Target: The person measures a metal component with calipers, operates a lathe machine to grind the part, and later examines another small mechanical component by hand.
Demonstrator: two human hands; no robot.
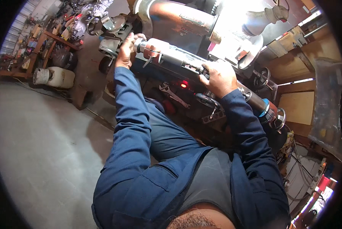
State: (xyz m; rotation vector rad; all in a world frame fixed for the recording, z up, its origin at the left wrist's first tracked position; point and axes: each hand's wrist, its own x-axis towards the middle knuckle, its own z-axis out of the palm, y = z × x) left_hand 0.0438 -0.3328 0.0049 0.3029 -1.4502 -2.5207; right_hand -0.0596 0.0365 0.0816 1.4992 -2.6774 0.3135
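One large machine fills the upper view, and the long metal shaft lies along its front between the two hands, so the work looks under way; what is finished and what is left cannot be told. The right hand has its fingers bent closed around the shaft's right part; the left hand curls by the silver collar at the other end, its grip too hidden to judge. A handwheel just below the right hand could crowd it, an adjustable wrench lies to its left, a small lever juts below the shaft, and a red light glows.
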